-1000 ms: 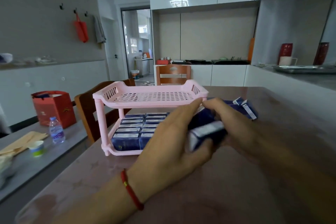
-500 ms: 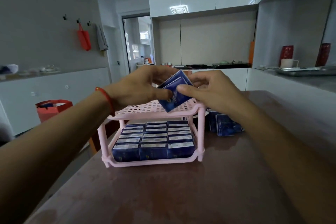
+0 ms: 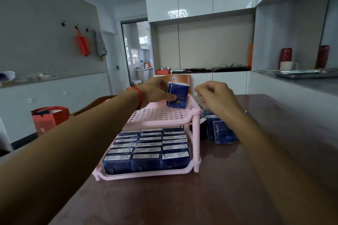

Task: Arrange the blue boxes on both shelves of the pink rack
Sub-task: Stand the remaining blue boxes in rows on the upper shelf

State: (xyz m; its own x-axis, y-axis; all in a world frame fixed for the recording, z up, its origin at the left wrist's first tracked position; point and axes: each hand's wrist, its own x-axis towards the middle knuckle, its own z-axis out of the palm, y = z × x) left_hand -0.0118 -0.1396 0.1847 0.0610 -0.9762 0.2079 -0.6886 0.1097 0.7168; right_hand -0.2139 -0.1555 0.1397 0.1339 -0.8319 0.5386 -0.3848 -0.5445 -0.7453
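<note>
The rack's [image 3: 161, 115] bottom shelf is full of boxes [image 3: 146, 150]. The left hand [image 3: 155, 90] grips upright boxes [image 3: 178, 95] at the top shelf's 1 o'clock corner. The right hand [image 3: 214, 93] hangs loosely curled, holding nothing.

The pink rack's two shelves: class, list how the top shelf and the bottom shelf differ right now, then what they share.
The bottom shelf is packed with rows of blue boxes; the top shelf is mostly bare.
The top shelf's boxes stand at its far right corner in the left hand; nothing touches the bottom shelf's boxes.
Both are pink plastic.
</note>
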